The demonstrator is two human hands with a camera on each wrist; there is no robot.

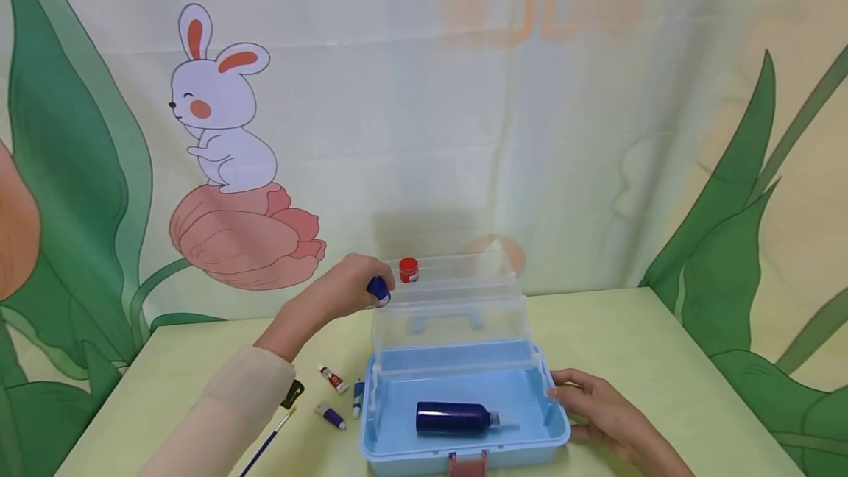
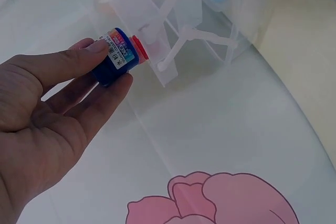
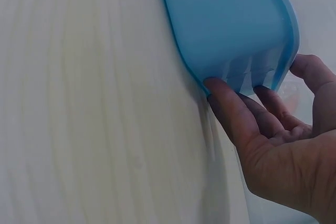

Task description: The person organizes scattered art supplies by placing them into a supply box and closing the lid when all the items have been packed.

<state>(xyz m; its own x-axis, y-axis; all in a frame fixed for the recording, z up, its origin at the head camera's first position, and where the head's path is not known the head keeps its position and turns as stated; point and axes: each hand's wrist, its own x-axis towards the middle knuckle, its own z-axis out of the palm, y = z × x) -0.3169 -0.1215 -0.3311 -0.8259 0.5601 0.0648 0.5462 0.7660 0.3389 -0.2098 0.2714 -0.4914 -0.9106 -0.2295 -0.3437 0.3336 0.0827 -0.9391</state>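
Note:
My left hand [image 1: 351,285] pinches a small blue paint jar [image 2: 118,59] between thumb and fingers. Its red lid edge faces the clear folding trays [image 2: 142,19] in the left wrist view, right beside their end. These trays stand raised at the back of a light blue toolbox-style case [image 1: 517,455]. With my right hand [image 1: 603,414] I hold the case's right end, thumb at the rim and fingers against the outer wall. Inside the case lies a dark blue bottle [image 1: 453,418] with a clear nozzle pointing right. A red paint jar [image 1: 408,269] sits in the top tray.
Left of the case lie a red paint tube [image 1: 333,379], a purple tube [image 1: 330,416] and a blue tube [image 1: 358,397]. A paintbrush [image 1: 268,444] and a black clip [image 1: 292,394] are near my left sleeve. A printed curtain [image 1: 397,131] hangs behind the table.

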